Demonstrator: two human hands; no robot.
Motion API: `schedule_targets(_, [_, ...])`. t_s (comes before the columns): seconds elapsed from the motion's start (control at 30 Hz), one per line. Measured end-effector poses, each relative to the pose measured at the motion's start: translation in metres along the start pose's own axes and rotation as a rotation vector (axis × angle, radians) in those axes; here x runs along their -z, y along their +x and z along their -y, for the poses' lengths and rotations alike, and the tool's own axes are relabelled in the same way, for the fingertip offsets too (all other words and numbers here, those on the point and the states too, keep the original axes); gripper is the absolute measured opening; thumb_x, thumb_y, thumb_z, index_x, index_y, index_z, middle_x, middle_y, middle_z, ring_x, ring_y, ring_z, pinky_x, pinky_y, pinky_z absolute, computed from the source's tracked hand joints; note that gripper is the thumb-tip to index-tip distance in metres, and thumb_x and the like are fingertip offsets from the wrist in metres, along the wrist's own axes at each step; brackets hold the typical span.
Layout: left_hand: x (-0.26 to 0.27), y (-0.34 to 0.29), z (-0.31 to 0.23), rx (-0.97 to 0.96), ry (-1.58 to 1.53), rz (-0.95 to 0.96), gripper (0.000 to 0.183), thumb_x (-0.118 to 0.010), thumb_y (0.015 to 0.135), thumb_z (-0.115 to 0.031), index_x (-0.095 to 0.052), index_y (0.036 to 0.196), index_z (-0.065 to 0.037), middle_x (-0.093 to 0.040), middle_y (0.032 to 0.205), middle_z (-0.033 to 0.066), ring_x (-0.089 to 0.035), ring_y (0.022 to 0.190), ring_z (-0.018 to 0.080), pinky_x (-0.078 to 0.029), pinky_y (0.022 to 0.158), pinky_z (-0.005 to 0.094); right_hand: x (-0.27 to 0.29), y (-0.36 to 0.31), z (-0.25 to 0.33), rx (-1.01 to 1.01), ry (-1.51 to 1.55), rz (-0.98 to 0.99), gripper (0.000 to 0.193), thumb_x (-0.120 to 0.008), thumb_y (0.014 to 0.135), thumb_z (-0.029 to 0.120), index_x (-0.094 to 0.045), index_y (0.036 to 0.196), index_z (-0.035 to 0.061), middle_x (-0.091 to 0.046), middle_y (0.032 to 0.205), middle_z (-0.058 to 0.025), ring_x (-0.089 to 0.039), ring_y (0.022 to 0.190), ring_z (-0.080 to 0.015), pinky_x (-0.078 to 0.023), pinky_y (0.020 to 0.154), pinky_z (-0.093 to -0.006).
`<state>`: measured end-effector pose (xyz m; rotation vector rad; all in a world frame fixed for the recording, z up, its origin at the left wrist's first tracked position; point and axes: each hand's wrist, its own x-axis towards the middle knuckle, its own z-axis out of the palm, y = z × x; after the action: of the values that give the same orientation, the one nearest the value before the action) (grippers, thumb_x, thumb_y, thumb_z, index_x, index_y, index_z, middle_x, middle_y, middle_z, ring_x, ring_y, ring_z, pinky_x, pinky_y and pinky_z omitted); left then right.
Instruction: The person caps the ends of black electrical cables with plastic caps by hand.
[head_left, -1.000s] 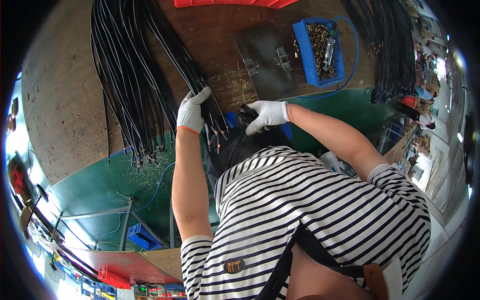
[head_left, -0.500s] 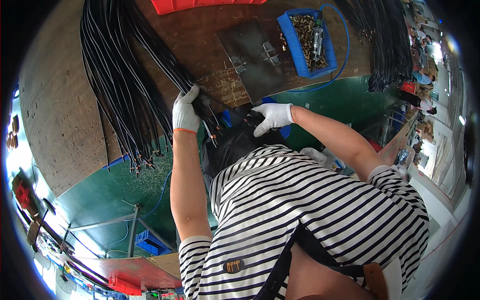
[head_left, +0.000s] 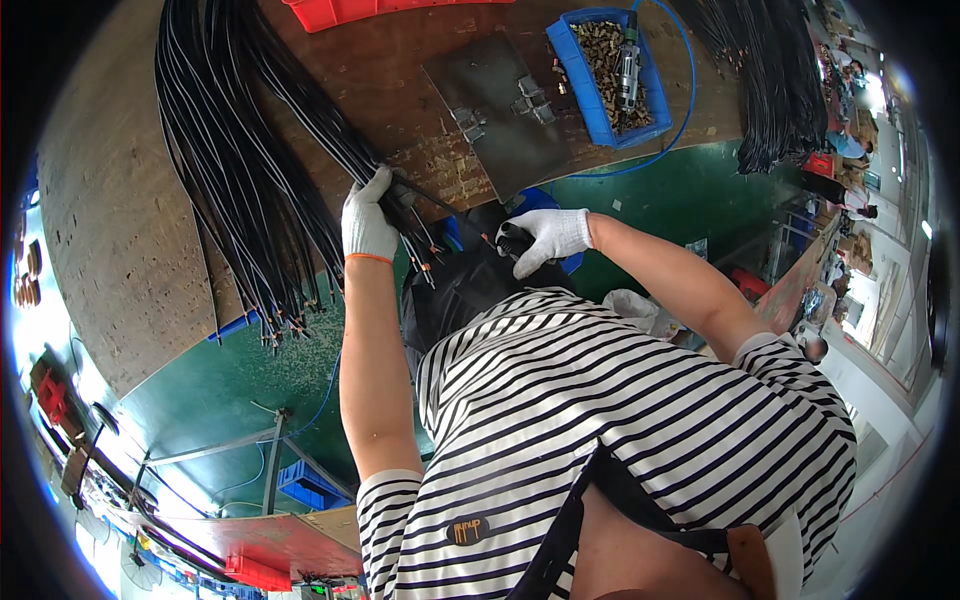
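Note:
A white knitted glove covers my left hand (head_left: 370, 218), which is closed around a bundle of black cables (head_left: 335, 140) at the table's near edge. Short cable ends with bare coppery tips (head_left: 428, 268) stick out past this hand toward my body. My right hand (head_left: 552, 240), gloved too, has its fingers wrapped round a black cylindrical handle (head_left: 514, 240); the rest of that piece is hard to make out against the dark apron (head_left: 460, 300). One single black cable (head_left: 440, 205) stretches from beside my left hand toward the right one.
More black cables (head_left: 235, 200) hang over the table edge at left, others (head_left: 785, 90) at far right. A dark metal plate (head_left: 510, 150) lies on the worn wooden table (head_left: 110, 250). Behind it stands a blue bin (head_left: 592, 115) of brass fittings, with an air tool (head_left: 628, 75) on top.
The view has shifted slightly. My right hand has turned a little, so more of the black handle shows. My left hand keeps its hold on the cables.

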<state>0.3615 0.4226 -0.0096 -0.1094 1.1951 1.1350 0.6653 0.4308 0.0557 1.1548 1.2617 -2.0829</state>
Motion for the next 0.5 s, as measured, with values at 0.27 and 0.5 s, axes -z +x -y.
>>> schedule_targets(0.27, [0.001,0.004,0.004,-0.019,-0.015,-0.003,0.012,-0.069,0.105,-0.015,-0.071,0.109,-0.004,-0.073,0.092,0.0071,-0.069,0.077,0.0206,-0.058,0.068,0.0348,0.003,0.006,-0.010,0.049,-0.021,0.018,0.042,-0.094,0.083,0.025,-0.067,0.111,0.0077,-0.066,0.090,0.0020,-0.062,0.080,-0.0089,-0.051,0.069,-0.0277])
schedule_targets(0.5, [0.002,0.006,0.003,0.010,-0.031,-0.028,0.008,-0.072,0.100,-0.009,-0.068,0.106,-0.005,-0.073,0.091,0.0073,-0.070,0.073,0.0194,-0.060,0.064,0.0337,-0.006,0.019,-0.007,-0.002,0.144,0.108,0.038,-0.091,0.087,0.028,-0.068,0.111,0.0093,-0.071,0.086,-0.0003,-0.067,0.078,-0.0098,-0.051,0.064,-0.0265])
